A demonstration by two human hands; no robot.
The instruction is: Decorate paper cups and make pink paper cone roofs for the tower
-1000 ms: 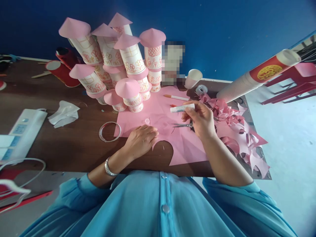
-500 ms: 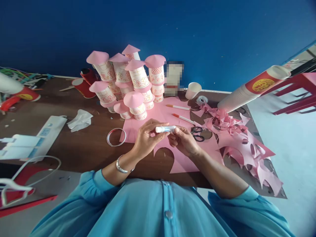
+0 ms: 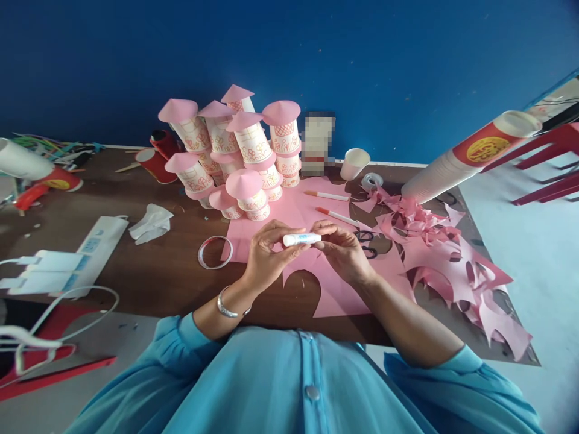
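Note:
A small white glue stick (image 3: 302, 239) with blue print lies level between my hands, above the pink paper sheet (image 3: 337, 295). My left hand (image 3: 270, 252) grips it toward its left end, thumb below and fingers above. At its right end, my right hand (image 3: 344, 252) pinches it between thumb and index finger. Just beyond the hands are an orange marker (image 3: 326, 196) and a red-capped marker (image 3: 337, 216). Black scissors (image 3: 368, 244) lie beside my right hand, partly hidden by it. A roll of tape (image 3: 216, 252) is left of my left hand.
Paper-cup towers with pink cone roofs (image 3: 244, 184) stand at the back against the blue wall. Pink paper scraps (image 3: 452, 271) and a tall cup stack (image 3: 456, 166) occupy the right. A white cup (image 3: 354, 164), tissue (image 3: 151, 224) and power strip (image 3: 93, 250) are also on the table.
My right hand has changed its hold: its curled fingers have opened out, and the index finger now reaches over the right end of the glue stick. The view has shifted slightly.

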